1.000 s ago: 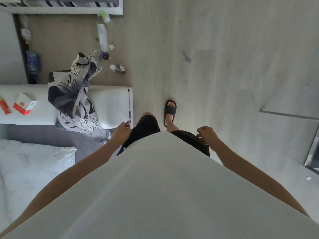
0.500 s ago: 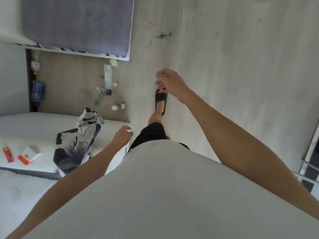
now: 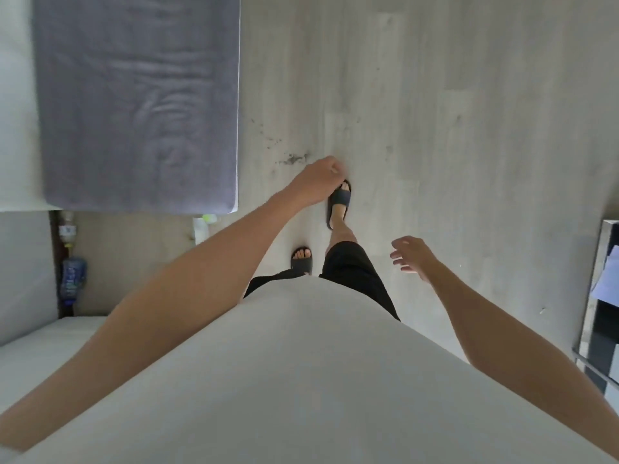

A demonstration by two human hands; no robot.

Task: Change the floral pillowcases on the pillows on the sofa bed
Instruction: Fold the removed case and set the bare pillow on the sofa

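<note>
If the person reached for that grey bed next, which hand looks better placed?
Probably the left hand: it swings forward, empty, on the side of the grey mattress. The right hand, open and empty, hangs on the far side, nearer the dark furniture.

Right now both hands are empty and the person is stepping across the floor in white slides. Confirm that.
Not quite. The head view shows the left hand and right hand empty, the person walking across the floor, but the slides are black, not white.
</note>
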